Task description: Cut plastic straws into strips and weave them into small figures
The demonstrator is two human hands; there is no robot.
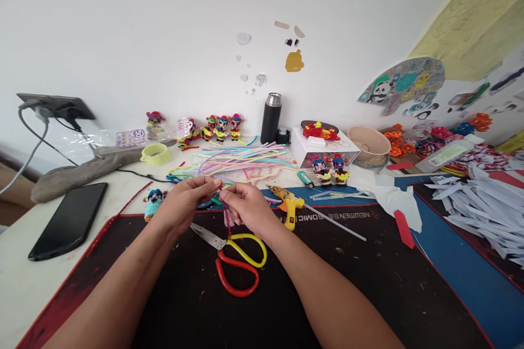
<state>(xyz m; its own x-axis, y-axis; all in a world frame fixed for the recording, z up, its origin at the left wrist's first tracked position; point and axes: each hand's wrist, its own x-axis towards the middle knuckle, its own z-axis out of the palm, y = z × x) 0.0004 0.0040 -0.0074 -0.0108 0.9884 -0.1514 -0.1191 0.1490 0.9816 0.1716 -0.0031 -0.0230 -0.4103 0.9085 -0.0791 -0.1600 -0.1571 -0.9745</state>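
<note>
My left hand [189, 199] and right hand [250, 208], fingertips nearly closed, pinch red fuzzy wire [228, 221]; close, light grips best steady it.

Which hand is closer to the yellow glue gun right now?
Right. The right hand is just left of the yellow glue gun; the left hand is farther left, beyond the right hand.
</note>
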